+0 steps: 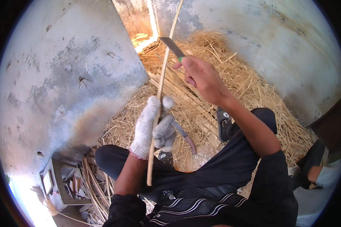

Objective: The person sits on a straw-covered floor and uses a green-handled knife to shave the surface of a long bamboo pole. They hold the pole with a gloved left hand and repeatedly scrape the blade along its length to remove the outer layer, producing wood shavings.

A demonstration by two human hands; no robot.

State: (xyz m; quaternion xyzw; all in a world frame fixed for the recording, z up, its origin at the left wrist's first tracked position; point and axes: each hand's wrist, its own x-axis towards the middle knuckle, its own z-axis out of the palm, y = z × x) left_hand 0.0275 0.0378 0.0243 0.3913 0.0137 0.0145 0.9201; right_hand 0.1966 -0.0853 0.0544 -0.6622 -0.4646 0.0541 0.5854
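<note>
A long thin pale strip, apparently split bamboo or cane (161,84), slants up from my lap toward the far wall. My left hand (147,123), in a white and grey knitted glove, is closed around its lower part. My bare right hand (205,78) grips a knife with a bit of green showing at the handle. The knife's straight grey blade (172,47) crosses the strip's upper part; whether it touches is unclear. Beside the gloved fingers, a tool with a grey shaft and brown handle (190,144) angles down; I cannot tell whether it lies on the floor.
Dry shavings (250,81) cover the floor around flat split strips (182,92). Pale stained walls (75,68) rise on both sides. A grey open frame (58,181) with scraps and thin strips stands at lower left. Another person's dark shoe (311,159) shows at right.
</note>
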